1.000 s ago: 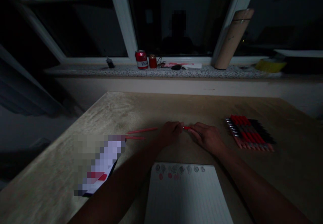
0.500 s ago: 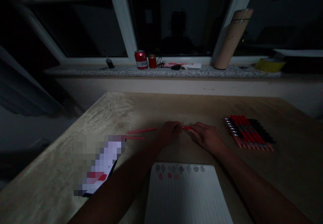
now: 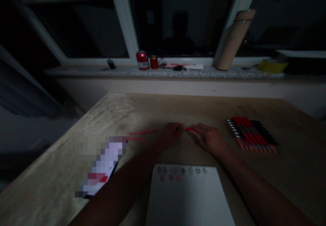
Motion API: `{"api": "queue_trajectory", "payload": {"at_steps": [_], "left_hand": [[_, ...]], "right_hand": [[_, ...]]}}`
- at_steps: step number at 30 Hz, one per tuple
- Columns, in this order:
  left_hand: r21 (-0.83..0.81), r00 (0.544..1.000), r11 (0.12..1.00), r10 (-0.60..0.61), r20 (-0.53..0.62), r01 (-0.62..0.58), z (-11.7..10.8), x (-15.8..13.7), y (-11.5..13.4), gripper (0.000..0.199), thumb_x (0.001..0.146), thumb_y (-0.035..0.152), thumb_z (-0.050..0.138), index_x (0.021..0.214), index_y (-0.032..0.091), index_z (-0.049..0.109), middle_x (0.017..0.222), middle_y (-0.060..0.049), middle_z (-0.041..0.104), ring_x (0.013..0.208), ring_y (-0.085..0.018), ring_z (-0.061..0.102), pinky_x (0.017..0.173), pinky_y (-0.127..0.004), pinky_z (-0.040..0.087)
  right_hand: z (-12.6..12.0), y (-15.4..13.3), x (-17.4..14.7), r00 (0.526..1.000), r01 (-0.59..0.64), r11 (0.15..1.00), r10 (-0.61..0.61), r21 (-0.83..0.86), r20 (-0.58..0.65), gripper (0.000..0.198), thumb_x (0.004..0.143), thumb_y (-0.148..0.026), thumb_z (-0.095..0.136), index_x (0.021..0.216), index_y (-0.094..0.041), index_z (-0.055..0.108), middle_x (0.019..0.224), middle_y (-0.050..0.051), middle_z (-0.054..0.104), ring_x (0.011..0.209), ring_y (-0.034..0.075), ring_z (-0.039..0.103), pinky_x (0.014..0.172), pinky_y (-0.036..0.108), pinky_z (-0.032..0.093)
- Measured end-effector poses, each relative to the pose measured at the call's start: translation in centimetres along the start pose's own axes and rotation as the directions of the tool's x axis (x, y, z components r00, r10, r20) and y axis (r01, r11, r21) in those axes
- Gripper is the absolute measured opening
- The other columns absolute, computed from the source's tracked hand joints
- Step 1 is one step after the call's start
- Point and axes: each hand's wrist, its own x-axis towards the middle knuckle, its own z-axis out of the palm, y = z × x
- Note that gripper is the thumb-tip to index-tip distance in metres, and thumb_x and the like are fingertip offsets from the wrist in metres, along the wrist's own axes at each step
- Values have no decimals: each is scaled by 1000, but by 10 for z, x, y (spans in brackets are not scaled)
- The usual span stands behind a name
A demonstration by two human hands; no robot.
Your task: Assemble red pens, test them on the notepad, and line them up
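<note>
Above the notepad, my right hand (image 3: 208, 138) is closed around a red pen (image 3: 188, 129), most of which its fingers hide. A small shiny end of the pen points left, to the fingertips of my left hand (image 3: 172, 133). Those fingers are pinched together at that end; exactly what lies between them is too dark to make out. Left of my left hand lie two slim pinkish-red sticks (image 3: 143, 131), pens or pen parts. Under my forearms rests a lined notepad (image 3: 188, 199) with black and red scribbles along its top.
Several red and black pens (image 3: 251, 133) lie side by side at the right. A lit phone (image 3: 107, 163), partly blurred, is on the left of the table (image 3: 119, 109). On the windowsill stand a red can (image 3: 142, 61), a small jar (image 3: 154, 62), a tall tube (image 3: 235, 39) and yellow tape (image 3: 272, 66).
</note>
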Motion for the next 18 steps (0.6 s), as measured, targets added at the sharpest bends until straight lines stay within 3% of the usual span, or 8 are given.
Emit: {"api": "queue_trajectory", "payload": {"at_steps": [4, 12, 18], "left_hand": [[-18, 998, 998, -67, -2, 67, -2, 0, 3, 50, 90, 44, 28, 55, 14, 47, 50, 3, 42, 53, -9, 43, 56, -24, 29], [-70, 999, 997, 12, -31, -15, -3, -3, 0, 29, 87, 36, 40, 69, 15, 50, 61, 4, 47, 60, -9, 45, 58, -21, 31], [-20, 999, 1000, -8, -44, 8, -4, -1, -3, 34, 89, 35, 36, 64, 15, 48, 57, 4, 45, 58, -8, 43, 57, -21, 30]], "right_hand": [[1, 1, 0, 1000, -12, 1000, 12, 3, 14, 36, 94, -42, 36, 101, -24, 67, 83, 3, 66, 71, 14, 61, 60, 24, 38], [-1, 1, 1, 1000, -25, 1000, 25, 0, 7, 37, 94, -43, 36, 102, -25, 68, 85, 3, 67, 72, 14, 62, 60, 24, 39], [-2, 0, 1, 1000, -27, 1000, 27, 13, 9, 38, 94, -43, 35, 105, -25, 67, 82, 3, 67, 72, 13, 62, 61, 23, 40]]}}
